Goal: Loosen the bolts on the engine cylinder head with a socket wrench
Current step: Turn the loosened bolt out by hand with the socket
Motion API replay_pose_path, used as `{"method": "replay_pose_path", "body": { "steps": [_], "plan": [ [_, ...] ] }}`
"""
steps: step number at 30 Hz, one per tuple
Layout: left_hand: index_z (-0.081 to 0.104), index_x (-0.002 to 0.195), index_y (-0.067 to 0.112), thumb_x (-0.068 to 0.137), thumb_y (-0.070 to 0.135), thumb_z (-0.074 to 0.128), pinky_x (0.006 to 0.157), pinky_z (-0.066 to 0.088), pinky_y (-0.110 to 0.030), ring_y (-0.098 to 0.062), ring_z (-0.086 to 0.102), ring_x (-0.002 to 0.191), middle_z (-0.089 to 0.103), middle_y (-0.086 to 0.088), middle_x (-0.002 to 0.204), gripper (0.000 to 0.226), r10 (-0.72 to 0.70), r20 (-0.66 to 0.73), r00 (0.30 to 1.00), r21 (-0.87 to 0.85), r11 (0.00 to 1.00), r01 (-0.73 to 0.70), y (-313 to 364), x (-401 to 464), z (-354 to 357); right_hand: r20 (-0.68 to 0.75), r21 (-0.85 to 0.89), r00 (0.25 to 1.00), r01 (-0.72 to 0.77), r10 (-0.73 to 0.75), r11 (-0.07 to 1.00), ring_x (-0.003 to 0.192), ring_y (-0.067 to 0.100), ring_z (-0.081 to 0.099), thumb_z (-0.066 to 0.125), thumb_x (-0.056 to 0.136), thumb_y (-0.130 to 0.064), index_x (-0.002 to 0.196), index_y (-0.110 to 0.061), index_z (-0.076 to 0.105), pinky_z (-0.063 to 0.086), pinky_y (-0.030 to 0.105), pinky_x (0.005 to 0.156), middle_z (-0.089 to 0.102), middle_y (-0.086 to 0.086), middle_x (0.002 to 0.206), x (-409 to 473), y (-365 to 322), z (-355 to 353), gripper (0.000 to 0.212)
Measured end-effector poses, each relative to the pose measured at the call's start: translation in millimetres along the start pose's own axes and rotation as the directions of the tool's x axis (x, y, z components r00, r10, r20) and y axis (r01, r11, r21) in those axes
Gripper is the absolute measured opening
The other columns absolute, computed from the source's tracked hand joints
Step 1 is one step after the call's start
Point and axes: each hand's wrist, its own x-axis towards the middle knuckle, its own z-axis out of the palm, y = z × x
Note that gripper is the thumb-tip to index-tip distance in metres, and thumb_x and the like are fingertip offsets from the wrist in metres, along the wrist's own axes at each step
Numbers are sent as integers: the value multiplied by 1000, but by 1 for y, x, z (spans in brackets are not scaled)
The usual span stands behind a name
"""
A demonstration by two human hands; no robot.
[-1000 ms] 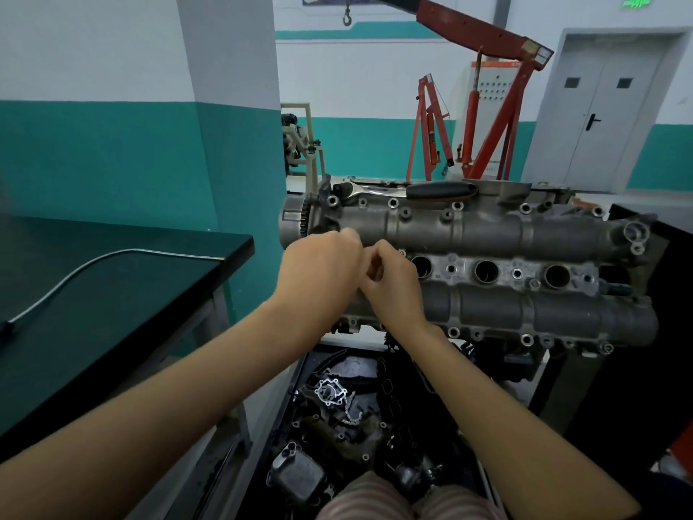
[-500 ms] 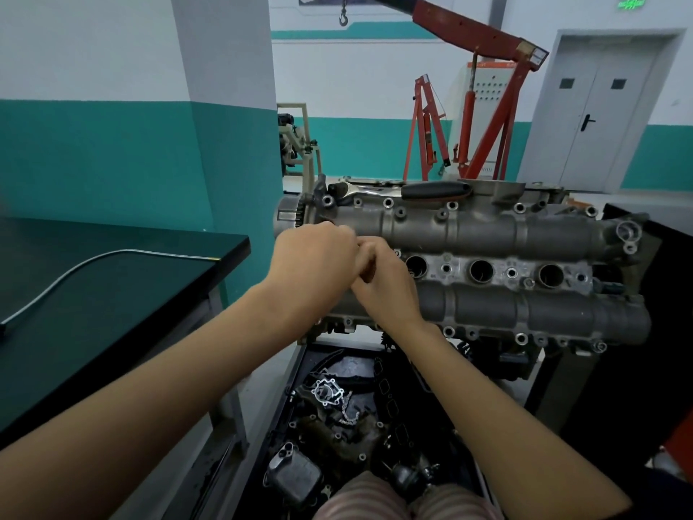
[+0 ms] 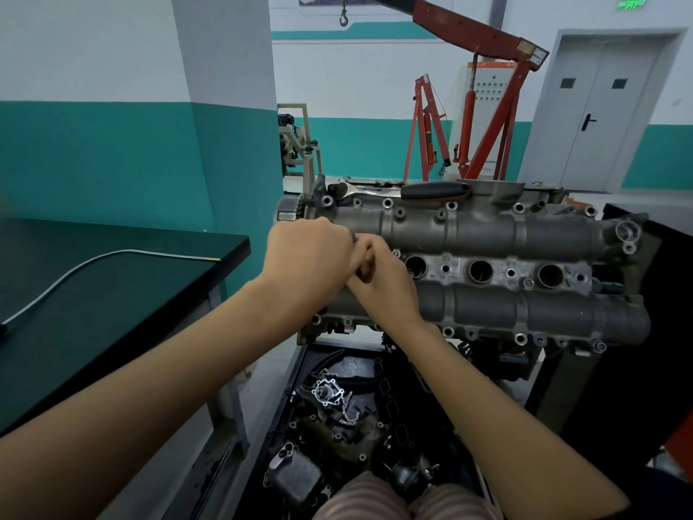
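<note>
Head view shows our left hand (image 3: 307, 257) and right hand (image 3: 378, 279) curled together at the grey cast-metal cylinder head's (image 3: 487, 234) left end; what they pinch is hidden. On its far edge lies the chrome black-handled socket wrench (image 3: 405, 189): rigid, weighty, best gripped by the handle.

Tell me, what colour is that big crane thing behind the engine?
Red, with a black boom end; the crane shows best in the head view.

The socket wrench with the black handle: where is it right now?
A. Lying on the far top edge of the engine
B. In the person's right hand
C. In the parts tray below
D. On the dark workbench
A: the socket wrench lies untouched along the cylinder head's far edge, beyond both hands.
</note>
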Motion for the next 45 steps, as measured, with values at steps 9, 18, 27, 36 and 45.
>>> {"method": "replay_pose_path", "body": {
  "steps": [9,18,27,36,45],
  "plan": [
    [33,80,15,95,28,46,43,16,-27,-18,40,57,47,1,70,23,19,-10,1000,-125,992,-20,-2,-3,-1,-22,34,995,99,-98,995,64,-3,47,54,89,-14,96,-19,59,32,14,57,49,-21,69,-2,0,-1,10],
    [33,99,18,92,29,51,48,20,-27,-22,53,73,53,1,95,21,124,-63,990,-154,979,-133,-2,-11,1,-67,60,996,58,-54,997,60,1,44,60,85,-16,79,-25,52,32,14,55,46,-14,67,-3,1,0,14],
    [37,85,17,92,57,36,43,17,-26,-16,45,53,47,3,70,41,32,-79,996,-79,996,-38,-6,-10,1,-35,-40,999,-2,1,999,66,-5,46,65,81,-29,114,-23,50,32,15,53,47,-14,85,0,3,1,37],
    [32,55,14,96,53,29,42,17,-26,-18,37,48,34,0,55,58,-69,32,997,-161,984,73,-10,11,-4,-34,-27,996,77,-78,997,63,-2,41,63,84,-33,118,-17,56,35,19,55,43,-10,88,0,1,2,38],
    [29,85,17,96,40,44,48,20,-27,-21,50,68,45,2,77,29,71,-32,997,-195,978,-76,-7,-5,-1,-81,45,983,169,-165,985,67,-8,44,56,88,-10,96,-9,62,33,10,59,40,-19,72,-2,0,-1,10]
  ]
}}
